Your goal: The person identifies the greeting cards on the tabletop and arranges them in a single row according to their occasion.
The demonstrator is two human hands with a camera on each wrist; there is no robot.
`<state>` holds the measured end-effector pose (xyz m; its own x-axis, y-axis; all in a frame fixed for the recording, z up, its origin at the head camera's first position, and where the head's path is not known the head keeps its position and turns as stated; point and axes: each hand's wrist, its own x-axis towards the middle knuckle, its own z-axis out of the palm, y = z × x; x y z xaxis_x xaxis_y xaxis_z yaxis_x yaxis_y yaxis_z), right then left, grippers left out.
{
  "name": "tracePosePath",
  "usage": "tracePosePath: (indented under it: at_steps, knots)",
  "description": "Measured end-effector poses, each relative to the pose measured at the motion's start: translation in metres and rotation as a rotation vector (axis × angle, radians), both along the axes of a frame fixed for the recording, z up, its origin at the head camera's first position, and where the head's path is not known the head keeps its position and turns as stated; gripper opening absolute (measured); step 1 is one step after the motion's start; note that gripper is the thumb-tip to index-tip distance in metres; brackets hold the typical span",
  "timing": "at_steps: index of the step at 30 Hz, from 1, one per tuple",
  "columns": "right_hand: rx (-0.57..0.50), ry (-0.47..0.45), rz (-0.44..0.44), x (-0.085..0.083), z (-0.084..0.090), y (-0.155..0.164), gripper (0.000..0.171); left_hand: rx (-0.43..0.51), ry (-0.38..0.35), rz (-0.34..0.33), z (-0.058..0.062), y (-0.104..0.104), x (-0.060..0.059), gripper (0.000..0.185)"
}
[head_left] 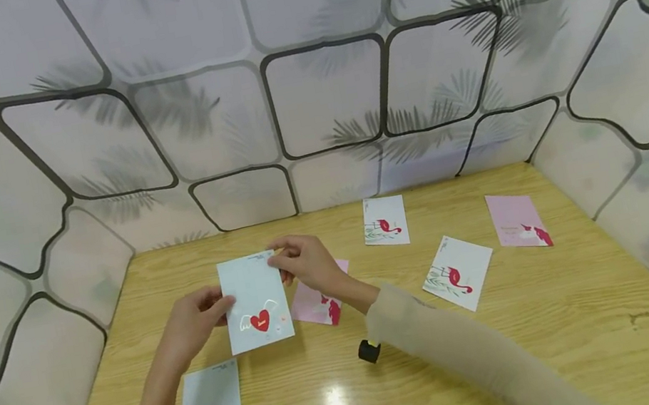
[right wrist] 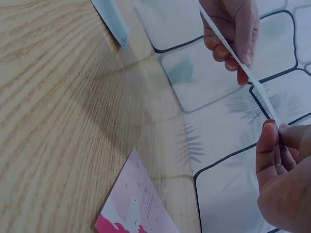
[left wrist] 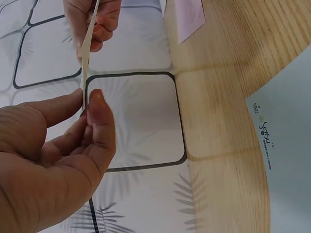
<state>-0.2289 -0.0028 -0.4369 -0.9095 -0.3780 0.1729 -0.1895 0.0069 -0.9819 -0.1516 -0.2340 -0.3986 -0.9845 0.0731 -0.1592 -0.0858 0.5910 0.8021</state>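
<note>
A pale blue card with a red winged heart is held up off the table between both hands. My left hand pinches its left edge between thumb and fingers. Its upper right corner is pinched by my right hand. Seen edge-on in the left wrist view, the card looks thin and slightly bent. A second pale blue heart card lies flat near my left forearm, partly covered by the sleeve and wrist camera. Below the right hand lies a pink card, partly hidden by the raised card and the right wrist.
Two white flamingo cards, one at the back and one nearer, lie right of the right hand. Another pink card rests farther right. The wooden table meets patterned fabric walls at its back and sides.
</note>
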Motion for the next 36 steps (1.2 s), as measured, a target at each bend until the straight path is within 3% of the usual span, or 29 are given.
tracePosePath:
  at_steps: [4,9,13,19,27,36]
  knots:
    - [-0.013,-0.034,0.008,0.006,0.005,0.002,0.027,0.025,0.099,0.042,0.004,0.002,-0.002,0.048]
    - [-0.025,-0.04,0.035,0.012,0.01,0.006,0.028,0.009,0.224,0.088,0.008,0.004,-0.003,0.044]
    - [-0.032,-0.007,0.047,0.017,0.013,0.01,0.027,0.028,0.265,0.095,0.012,0.005,-0.001,0.036]
    - [-0.01,0.022,0.056,0.025,0.017,0.017,0.018,0.073,0.211,0.1,0.017,0.01,0.005,0.026]
    - [0.029,-0.009,0.067,0.038,0.017,0.029,0.013,0.031,0.195,0.056,0.02,0.016,0.016,0.022]
    - [0.111,-0.068,0.082,0.055,0.004,0.042,0.011,0.044,0.117,-0.017,0.004,0.018,0.024,0.016]
